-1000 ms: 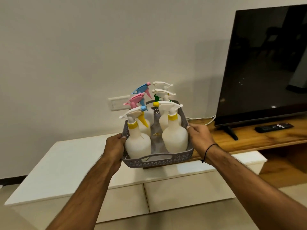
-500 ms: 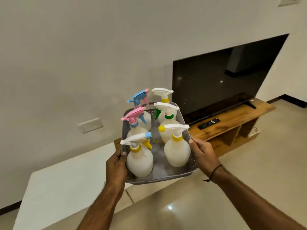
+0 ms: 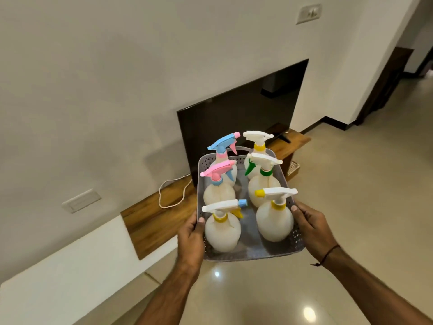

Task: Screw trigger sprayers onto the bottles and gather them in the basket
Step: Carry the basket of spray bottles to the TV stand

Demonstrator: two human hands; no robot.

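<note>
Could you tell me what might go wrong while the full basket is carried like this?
The grey basket hangs over the tiled floor, held only by the left hand and right hand at its side rims; a slip could drop it. The six spray bottles stand loose and top-heavy, so tilting might topple them.

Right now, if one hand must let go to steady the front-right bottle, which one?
Right hand: it grips the basket rim right beside that bottle. Left hand grips the opposite rim.
</note>
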